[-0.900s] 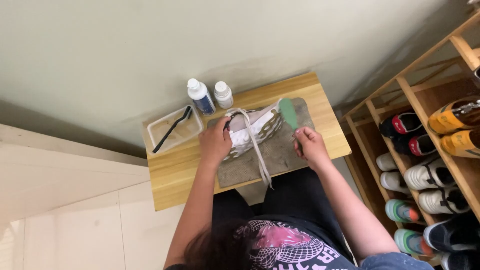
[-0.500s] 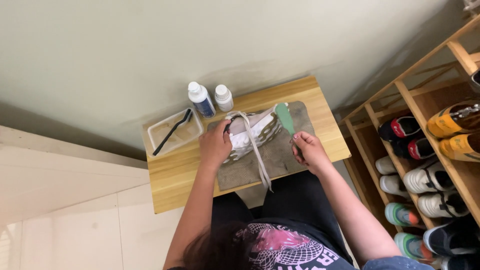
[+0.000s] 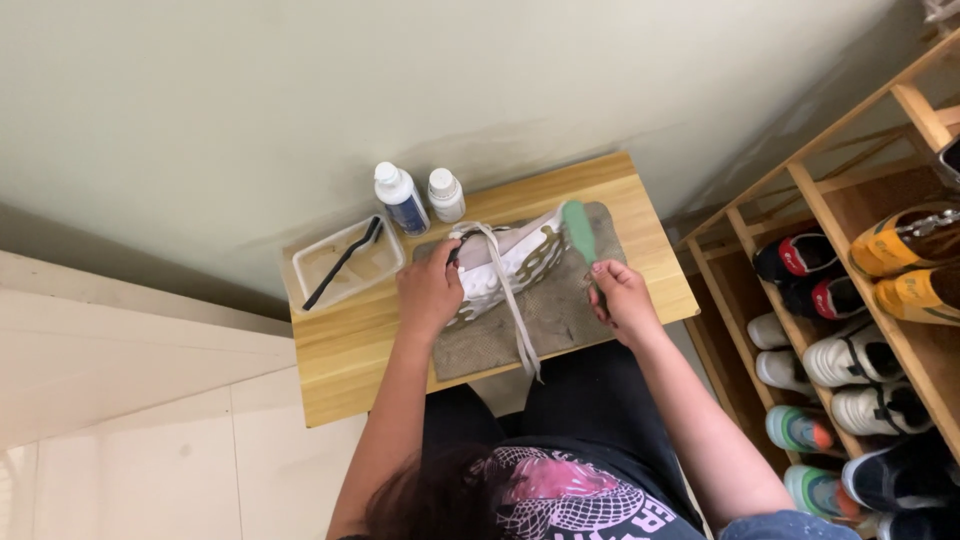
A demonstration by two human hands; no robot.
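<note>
Left hand (image 3: 428, 290): palm down, fingers closed on the shoe (image 3: 510, 262)
Right hand (image 3: 620, 298): closed around the green brush (image 3: 578, 230)

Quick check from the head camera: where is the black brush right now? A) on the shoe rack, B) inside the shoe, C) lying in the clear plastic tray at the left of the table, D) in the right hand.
C: the black brush lies slantwise in the clear plastic tray at the table's left end, apart from both hands; the left hand is on the shoe, and the right hand holds a green-headed tool.
</note>
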